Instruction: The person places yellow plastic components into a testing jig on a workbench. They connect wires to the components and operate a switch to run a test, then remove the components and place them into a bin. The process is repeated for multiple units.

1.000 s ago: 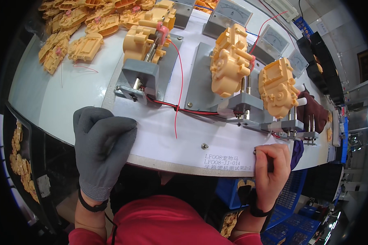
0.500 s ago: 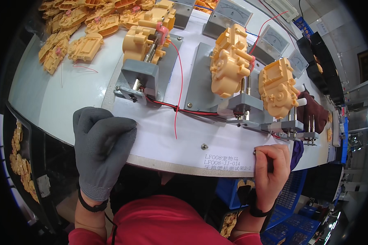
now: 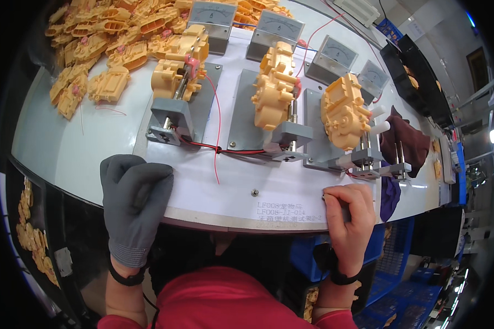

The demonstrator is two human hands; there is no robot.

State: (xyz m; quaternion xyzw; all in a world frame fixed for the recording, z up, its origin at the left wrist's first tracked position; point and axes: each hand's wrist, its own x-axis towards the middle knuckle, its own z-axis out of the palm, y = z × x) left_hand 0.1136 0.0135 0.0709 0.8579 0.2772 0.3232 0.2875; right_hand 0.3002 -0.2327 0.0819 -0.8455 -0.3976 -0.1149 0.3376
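My left hand [image 3: 134, 205], in a grey knitted glove, rests at the table's front edge with its fingers curled in and nothing showing between them. My right hand [image 3: 352, 214] is bare and lies further right on the white sheet, its thumb and forefinger pinched beside a small dark spot; whether they hold it I cannot tell. Beyond the hands, three yellow plastic gearbox housings sit on grey test stands: a left one [image 3: 167, 77], a middle one [image 3: 274, 90] and a right one [image 3: 344, 112]. A thin red wire [image 3: 218, 120] hangs from the left housing onto the sheet.
Analog meters with grey cases, one at the middle [image 3: 277, 27], line the back. A heap of yellow housings [image 3: 115, 24] covers the far left. A small metal stud [image 3: 255, 192] stands between my hands. Dark cloth [image 3: 409, 140] lies at right, and blue crates [image 3: 389, 274] stand below.
My view has shifted, so the stands and meters now appear further left and more of the heap and meters shows. Both hands keep nearly the same pose on the table.
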